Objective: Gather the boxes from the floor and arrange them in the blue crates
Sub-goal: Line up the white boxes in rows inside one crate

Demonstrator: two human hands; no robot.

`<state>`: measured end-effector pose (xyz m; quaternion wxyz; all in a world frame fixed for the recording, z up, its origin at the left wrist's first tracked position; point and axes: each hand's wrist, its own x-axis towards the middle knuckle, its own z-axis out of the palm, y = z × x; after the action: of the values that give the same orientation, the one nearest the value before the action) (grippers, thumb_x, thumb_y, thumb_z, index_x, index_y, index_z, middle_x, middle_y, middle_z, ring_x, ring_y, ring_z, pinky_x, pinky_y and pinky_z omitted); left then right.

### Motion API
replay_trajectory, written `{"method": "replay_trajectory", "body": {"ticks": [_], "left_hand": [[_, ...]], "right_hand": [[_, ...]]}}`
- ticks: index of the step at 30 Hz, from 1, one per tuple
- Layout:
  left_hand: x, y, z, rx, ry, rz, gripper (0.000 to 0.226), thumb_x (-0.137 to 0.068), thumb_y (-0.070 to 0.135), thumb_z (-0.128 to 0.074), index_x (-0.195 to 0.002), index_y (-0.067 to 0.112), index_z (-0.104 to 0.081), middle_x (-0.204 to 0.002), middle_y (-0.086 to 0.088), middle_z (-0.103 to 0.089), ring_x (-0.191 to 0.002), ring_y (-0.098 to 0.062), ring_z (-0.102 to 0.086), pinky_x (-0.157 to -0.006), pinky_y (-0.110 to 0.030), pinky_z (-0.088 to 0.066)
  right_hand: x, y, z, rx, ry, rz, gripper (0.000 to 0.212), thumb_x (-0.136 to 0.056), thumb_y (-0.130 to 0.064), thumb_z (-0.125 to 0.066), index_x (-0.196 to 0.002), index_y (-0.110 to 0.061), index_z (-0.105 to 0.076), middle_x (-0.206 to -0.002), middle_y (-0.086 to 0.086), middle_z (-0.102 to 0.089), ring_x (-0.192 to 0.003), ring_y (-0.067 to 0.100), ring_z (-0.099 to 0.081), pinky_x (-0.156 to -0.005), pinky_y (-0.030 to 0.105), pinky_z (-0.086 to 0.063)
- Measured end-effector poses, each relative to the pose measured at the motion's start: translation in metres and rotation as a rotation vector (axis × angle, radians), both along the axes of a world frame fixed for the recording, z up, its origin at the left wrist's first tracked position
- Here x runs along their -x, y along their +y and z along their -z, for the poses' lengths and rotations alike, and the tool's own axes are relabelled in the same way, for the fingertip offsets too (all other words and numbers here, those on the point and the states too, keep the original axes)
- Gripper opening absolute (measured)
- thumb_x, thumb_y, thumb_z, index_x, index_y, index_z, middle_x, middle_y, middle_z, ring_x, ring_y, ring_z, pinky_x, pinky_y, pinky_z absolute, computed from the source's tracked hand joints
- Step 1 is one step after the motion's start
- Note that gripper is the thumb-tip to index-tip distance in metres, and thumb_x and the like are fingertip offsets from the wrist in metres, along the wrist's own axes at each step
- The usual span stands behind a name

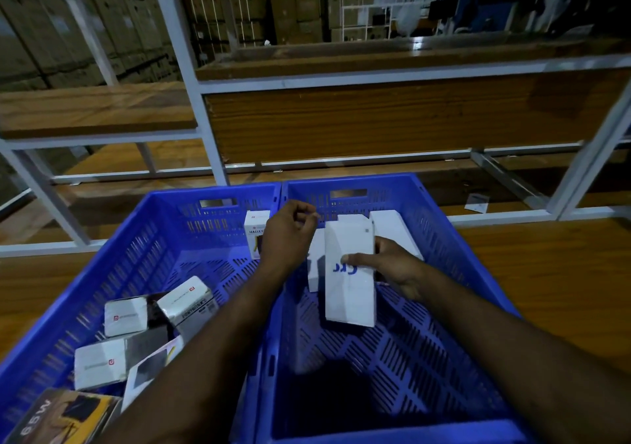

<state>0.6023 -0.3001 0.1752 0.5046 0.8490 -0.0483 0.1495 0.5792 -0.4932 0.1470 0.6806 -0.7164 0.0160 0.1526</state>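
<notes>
Two blue crates stand side by side on the floor: the left crate (143, 238) and the right crate (440, 249). My right hand (392, 266) grips a tall white box (348, 273) with blue letters, held upright inside the right crate. Behind it more white boxes (392, 228) lean against the far wall. My left hand (290, 235) hovers over the divide between the crates, fingers curled, holding nothing I can see. The left crate holds several small white and silver boxes (126, 317) and a "HALLEY" box (256, 232) at its far wall.
A yellow-and-black box marked 65W (61, 416) lies at the left crate's near corner. A white metal rack (211, 129) with wooden shelves stands right behind the crates. A small clear packet (478, 203) lies on the wooden floor at the right. Stacked cartons fill the background.
</notes>
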Motion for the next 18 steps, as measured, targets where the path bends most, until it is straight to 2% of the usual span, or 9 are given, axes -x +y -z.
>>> {"method": "replay_trajectory", "body": {"ticks": [3,6,9,11,13,15,17,18], "left_hand": [[0.004,-0.003,0.000,-0.150,-0.048,0.079,0.013,-0.096,0.032,-0.062,-0.104,0.021,-0.061,-0.092,0.010,-0.063,-0.072,-0.006,-0.061,-0.068,-0.030,-0.052],[0.009,-0.008,0.000,-0.251,-0.007,0.223,0.028,-0.094,0.047,-0.060,-0.109,0.024,-0.056,-0.102,0.013,-0.060,-0.079,-0.002,-0.061,-0.065,-0.029,-0.054],[0.012,-0.012,0.004,-0.313,0.085,0.343,0.052,-0.089,0.065,-0.055,-0.122,0.025,-0.054,-0.122,0.008,-0.058,-0.100,-0.005,-0.062,-0.081,-0.034,-0.058],[0.015,-0.014,0.003,-0.329,0.140,0.378,0.067,-0.085,0.073,-0.052,-0.131,0.024,-0.051,-0.133,0.005,-0.054,-0.111,-0.009,-0.059,-0.092,-0.035,-0.054],[0.015,-0.015,0.001,-0.318,0.171,0.390,0.066,-0.085,0.070,-0.056,-0.132,0.024,-0.049,-0.128,0.007,-0.054,-0.110,-0.009,-0.056,-0.091,-0.032,-0.050],[0.012,-0.016,-0.002,-0.265,0.173,0.392,0.057,-0.083,0.064,-0.066,-0.122,0.025,-0.050,-0.118,0.011,-0.055,-0.104,-0.007,-0.056,-0.090,-0.030,-0.051],[0.007,-0.013,-0.001,-0.208,0.165,0.354,0.076,-0.074,0.066,-0.075,-0.131,0.024,-0.048,-0.124,0.010,-0.056,-0.109,-0.008,-0.056,-0.091,-0.033,-0.052],[0.005,-0.012,-0.001,-0.167,0.173,0.314,0.080,-0.075,0.059,-0.079,-0.136,0.022,-0.044,-0.124,0.009,-0.054,-0.110,-0.009,-0.054,-0.087,-0.030,-0.051]], "right_hand": [[-0.004,-0.001,0.004,-0.032,-0.023,0.114,0.043,-0.080,-0.021,-0.081,-0.120,-0.014,-0.065,-0.115,0.006,-0.072,-0.099,0.025,-0.071,-0.082,0.036,-0.057],[-0.004,0.001,0.005,-0.054,-0.049,0.211,0.043,-0.081,-0.026,-0.080,-0.120,-0.014,-0.066,-0.114,0.007,-0.073,-0.098,0.026,-0.071,-0.078,0.034,-0.057],[-0.001,0.003,0.002,-0.071,-0.087,0.296,0.036,-0.084,-0.031,-0.076,-0.117,-0.018,-0.066,-0.106,0.002,-0.075,-0.093,0.022,-0.072,-0.073,0.031,-0.057],[0.001,0.005,-0.003,-0.115,-0.101,0.262,0.039,-0.089,-0.039,-0.070,-0.121,-0.017,-0.066,-0.106,0.001,-0.075,-0.094,0.021,-0.072,-0.076,0.033,-0.059],[0.003,0.010,-0.010,-0.160,-0.108,0.196,0.040,-0.094,-0.049,-0.057,-0.121,-0.021,-0.066,-0.108,0.002,-0.075,-0.098,0.018,-0.072,-0.075,0.029,-0.058],[0.005,0.014,-0.017,-0.174,-0.148,0.172,0.035,-0.100,-0.048,-0.045,-0.117,-0.027,-0.066,-0.107,-0.001,-0.075,-0.096,0.011,-0.072,-0.073,0.023,-0.057],[0.006,0.017,-0.021,-0.127,-0.205,0.184,0.036,-0.103,-0.044,-0.041,-0.121,-0.025,-0.065,-0.114,-0.002,-0.071,-0.101,0.006,-0.068,-0.080,0.023,-0.057],[0.006,0.016,-0.022,-0.099,-0.235,0.190,0.037,-0.102,-0.043,-0.043,-0.124,-0.023,-0.065,-0.119,0.000,-0.069,-0.106,0.008,-0.066,-0.087,0.029,-0.057]]}}
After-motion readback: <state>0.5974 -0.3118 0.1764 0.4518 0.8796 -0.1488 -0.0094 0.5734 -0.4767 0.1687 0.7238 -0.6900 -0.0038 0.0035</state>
